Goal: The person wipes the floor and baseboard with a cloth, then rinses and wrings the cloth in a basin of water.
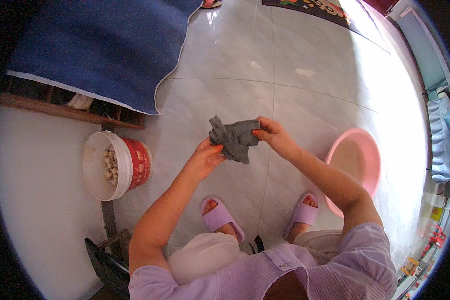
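Observation:
A crumpled dark grey piece of cloth (pixel 235 140) hangs in the air in front of me, held between both hands. My left hand (pixel 205 157) grips its lower left side, thumb on top. The upper right edge is pinched between the thumb and fingers of my right hand (pixel 272 134). One corner of the cloth sticks up at the left and another droops at the bottom. Its folds hide its full shape, so I cannot tell if it is a sock or a rag. Grey floor tiles (pixel 217 97) lie below it.
At the left stands a red and white plastic bucket (pixel 137 163) with round pale bulbs (pixel 111 165) inside. A pink basin (pixel 373 161) stands on the right. A blue cloth (pixel 108 48) drapes over wooden shelving (pixel 67 112). My feet wear lilac slippers (pixel 219 215). A patterned mat (pixel 315 9) lies far ahead.

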{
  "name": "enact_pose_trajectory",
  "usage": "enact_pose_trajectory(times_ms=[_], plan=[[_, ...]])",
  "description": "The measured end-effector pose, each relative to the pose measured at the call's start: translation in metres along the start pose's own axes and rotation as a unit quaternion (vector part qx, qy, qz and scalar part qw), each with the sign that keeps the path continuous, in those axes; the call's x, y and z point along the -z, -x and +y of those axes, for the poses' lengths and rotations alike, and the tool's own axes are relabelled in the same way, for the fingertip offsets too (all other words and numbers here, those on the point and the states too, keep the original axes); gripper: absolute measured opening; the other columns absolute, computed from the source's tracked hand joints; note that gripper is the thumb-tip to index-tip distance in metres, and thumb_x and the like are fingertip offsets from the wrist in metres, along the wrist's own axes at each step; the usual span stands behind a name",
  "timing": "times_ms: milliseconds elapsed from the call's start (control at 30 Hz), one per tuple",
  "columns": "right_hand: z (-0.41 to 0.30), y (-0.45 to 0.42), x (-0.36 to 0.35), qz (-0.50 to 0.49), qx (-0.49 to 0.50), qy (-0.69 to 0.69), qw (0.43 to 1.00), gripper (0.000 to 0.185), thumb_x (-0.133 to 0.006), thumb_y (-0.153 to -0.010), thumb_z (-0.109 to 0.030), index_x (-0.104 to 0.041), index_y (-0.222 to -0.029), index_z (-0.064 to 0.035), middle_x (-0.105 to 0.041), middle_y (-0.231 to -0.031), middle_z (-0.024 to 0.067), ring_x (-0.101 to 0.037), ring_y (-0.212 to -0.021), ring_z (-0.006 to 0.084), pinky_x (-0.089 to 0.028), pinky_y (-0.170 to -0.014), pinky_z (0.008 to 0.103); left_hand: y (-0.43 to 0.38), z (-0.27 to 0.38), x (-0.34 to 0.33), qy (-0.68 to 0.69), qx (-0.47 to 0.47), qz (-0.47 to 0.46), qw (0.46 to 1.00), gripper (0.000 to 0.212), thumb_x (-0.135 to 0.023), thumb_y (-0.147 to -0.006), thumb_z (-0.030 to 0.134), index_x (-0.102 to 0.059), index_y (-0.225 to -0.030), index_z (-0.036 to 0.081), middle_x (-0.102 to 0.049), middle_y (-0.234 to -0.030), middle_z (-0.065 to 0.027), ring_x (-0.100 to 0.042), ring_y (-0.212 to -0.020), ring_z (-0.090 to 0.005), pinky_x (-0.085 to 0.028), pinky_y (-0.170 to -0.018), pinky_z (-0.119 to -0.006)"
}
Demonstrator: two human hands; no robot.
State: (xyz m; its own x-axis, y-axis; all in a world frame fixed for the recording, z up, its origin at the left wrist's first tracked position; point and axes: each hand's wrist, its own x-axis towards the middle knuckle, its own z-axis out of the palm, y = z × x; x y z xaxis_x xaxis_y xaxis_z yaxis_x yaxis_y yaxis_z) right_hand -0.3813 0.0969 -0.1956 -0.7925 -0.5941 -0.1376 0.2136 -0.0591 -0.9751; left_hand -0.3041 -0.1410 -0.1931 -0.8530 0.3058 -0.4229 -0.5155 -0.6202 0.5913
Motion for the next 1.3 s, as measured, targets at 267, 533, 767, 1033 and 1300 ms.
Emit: enact_pose_trajectory(times_ms=[267, 533, 767, 1033, 1300], plan=[[-0.044, 0.005, -0.03, 0.062, 0.045, 0.273, 0.959, 0.012, -0.052, -0.09, -0.008, -0.056, -0.101, -0.0055, -0.057, -0.085, 0.0079, -0.055, -0.076, 0.0195, -0.045, -0.072, 0.0301, 0.007, 0.008, 0.02, 0.086, 0.033, 0.02, 0.996, 0.038, -0.062, -0.087, 0.016, -0.05, -0.122, 0.004, -0.056, -0.119, -0.0078, -0.054, -0.11, -0.0211, -0.043, -0.096, -0.037], [-0.006, 0.014, -0.054, 0.037, -0.052, -0.142, 0.988, 0.018, -0.044, -0.097, -0.024, -0.051, -0.103, -0.0085, -0.054, -0.092, 0.002, -0.05, -0.087, 0.0119, -0.041, -0.08, 0.0282, 0.01, 0.002, -0.011, -0.275, 0.01, 0.023, 0.961, 0.016, -0.055, -0.091, 0.007, -0.059, -0.106, 0.006, -0.062, -0.097, -0.0018, -0.058, -0.086, -0.0108, -0.048, -0.077, -0.026], [-0.019, 0.019, -0.04, -0.051, -0.109, -0.022, 0.993, 0.032, -0.063, -0.089, -0.027, -0.048, -0.11, -0.0084, -0.052, -0.097, 0.0003, -0.048, -0.09, 0.0094, -0.041, -0.075, 0.0254, 0.024, 0.025, -0.054, -0.447, -0.122, 0.14, 0.875, 0.008, -0.053, -0.093, 0.012, -0.057, -0.095, 0.005, -0.056, -0.081, 0.0017, -0.052, -0.076, -0.0079, -0.044, -0.068, -0.024], [-0.011, 0.008, -0.014, -0.121, -0.014, 0.182, 0.976, 0.033, -0.068, -0.078, -0.015, -0.054, -0.106, -0.0024, -0.06, -0.092, 0.0096, -0.058, -0.083, 0.0212, -0.046, -0.071, 0.0325, 0.028, 0.083, -0.08, -0.561, -0.297, 0.164, 0.755, 0.01, -0.054, -0.091, 0.011, -0.054, -0.089, 0.002, -0.051, -0.071, -0.002, -0.045, -0.067, -0.008, -0.04, -0.062, -0.024], [-0.013, 0.005, 0.002, -0.163, 0.031, 0.365, 0.916, 0.031, -0.067, -0.078, -0.015, -0.057, -0.104, -0.002, -0.061, -0.084, 0.0113, -0.057, -0.08, 0.0222, -0.045, -0.072, 0.0334, 0.036, 0.112, -0.095, -0.521, -0.376, 0.198, 0.74, 0.008, -0.053, -0.091, 0.009, -0.055, -0.092, 0.002, -0.052, -0.076, 0.0009, -0.045, -0.073, -0.0069, -0.039, -0.066, -0.022]])
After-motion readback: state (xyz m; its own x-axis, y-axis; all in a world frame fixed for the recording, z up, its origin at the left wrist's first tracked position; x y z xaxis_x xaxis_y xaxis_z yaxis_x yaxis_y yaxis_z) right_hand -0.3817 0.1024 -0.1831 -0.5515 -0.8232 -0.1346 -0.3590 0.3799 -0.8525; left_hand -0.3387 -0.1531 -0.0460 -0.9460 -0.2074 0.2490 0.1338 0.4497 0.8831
